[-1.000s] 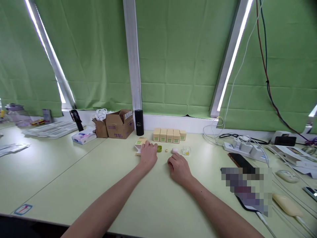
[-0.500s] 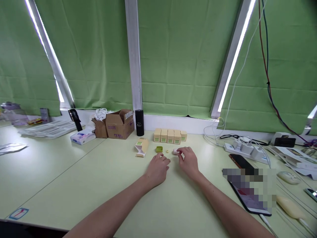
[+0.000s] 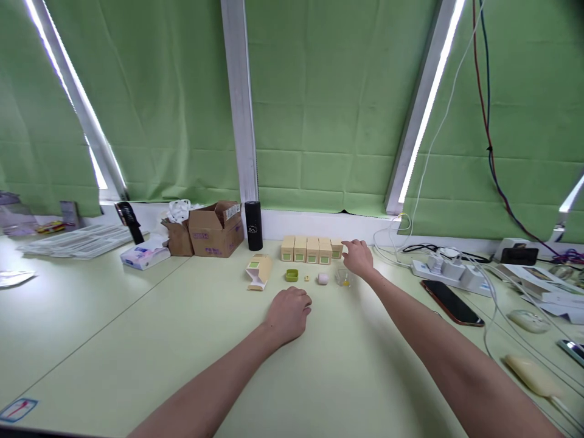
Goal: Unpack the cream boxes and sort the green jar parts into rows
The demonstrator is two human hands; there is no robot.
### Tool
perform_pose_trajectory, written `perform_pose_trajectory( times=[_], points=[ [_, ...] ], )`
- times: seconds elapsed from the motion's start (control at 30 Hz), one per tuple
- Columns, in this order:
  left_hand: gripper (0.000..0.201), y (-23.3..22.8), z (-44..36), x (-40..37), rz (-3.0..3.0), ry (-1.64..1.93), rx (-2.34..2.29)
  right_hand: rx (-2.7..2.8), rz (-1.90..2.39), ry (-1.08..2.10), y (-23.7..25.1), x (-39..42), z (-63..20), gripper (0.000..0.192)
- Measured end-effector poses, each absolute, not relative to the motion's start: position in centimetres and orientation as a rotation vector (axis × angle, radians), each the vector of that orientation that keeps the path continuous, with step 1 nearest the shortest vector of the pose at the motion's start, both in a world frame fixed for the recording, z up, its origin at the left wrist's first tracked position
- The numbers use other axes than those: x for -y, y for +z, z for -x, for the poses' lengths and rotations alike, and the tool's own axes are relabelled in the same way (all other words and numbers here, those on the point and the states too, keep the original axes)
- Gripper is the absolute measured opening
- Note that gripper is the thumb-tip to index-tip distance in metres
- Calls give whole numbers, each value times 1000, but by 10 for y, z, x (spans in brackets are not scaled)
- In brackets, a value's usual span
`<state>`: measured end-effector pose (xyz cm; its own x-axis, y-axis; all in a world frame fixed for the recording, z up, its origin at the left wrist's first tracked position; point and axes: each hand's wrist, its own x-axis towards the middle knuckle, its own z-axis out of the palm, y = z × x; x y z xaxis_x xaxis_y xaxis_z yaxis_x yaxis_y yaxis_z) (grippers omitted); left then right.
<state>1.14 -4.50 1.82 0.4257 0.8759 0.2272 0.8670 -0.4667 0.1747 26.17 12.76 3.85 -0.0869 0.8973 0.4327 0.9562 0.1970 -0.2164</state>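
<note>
- Tabletop [image 3: 191, 353], pale and smooth, with a seam running slantwise across its left part and one small sticker [image 3: 18, 409] at the near left.
- Green blinds [image 3: 337, 109] along the back, with bright light in slanted gaps; red and blue cables [image 3: 489, 134] hang at the right.
- Five small tan boxes [image 3: 312, 249] toward the back: four side by side, and a fifth box [image 3: 336, 248] at the right end, set slightly back.
- One right hand [image 3: 359, 258], stretched out to the fifth box, fingertips at its right side; I cannot tell whether they grip it or only touch it.
- One left hand [image 3: 288, 313], low at the tabletop, nearer than the green dish [image 3: 292, 276], fingers loosely curled; their undersides are hidden, so I cannot tell whether they hold anything.
- One opened tan box [image 3: 259, 271], left of the dish, flap toward the near side.
- One tiny yellow piece [image 3: 306, 278], one whitish rounded piece [image 3: 323, 278] and one clear cup [image 3: 343, 277], spaced out rightward from the dish.
- Two brown cartons [image 3: 216, 231], one black cylinder [image 3: 253, 225] and one tissue pack [image 3: 145, 254], farther left.
- One power strip [image 3: 449, 277], one dark phone [image 3: 451, 302] and one mouse [image 3: 529, 321], at the right.
</note>
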Motion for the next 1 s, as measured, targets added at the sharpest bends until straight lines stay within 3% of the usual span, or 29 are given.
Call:
perform_pose_trajectory(
  times=[0.3,0.73,1.0],
  points=[
    [21,20,-12,45,-2649,396,-1615,2101,1822,-167,35,-164,-250,67],
    [19,19,-13,45,-2664,401,-1619,2043,1861,-24,40,-160,-256,30],
    [21,17,-14,43,-2645,469,-1618,1760,1760,-79,79,-123,-269,44]
  ],
)
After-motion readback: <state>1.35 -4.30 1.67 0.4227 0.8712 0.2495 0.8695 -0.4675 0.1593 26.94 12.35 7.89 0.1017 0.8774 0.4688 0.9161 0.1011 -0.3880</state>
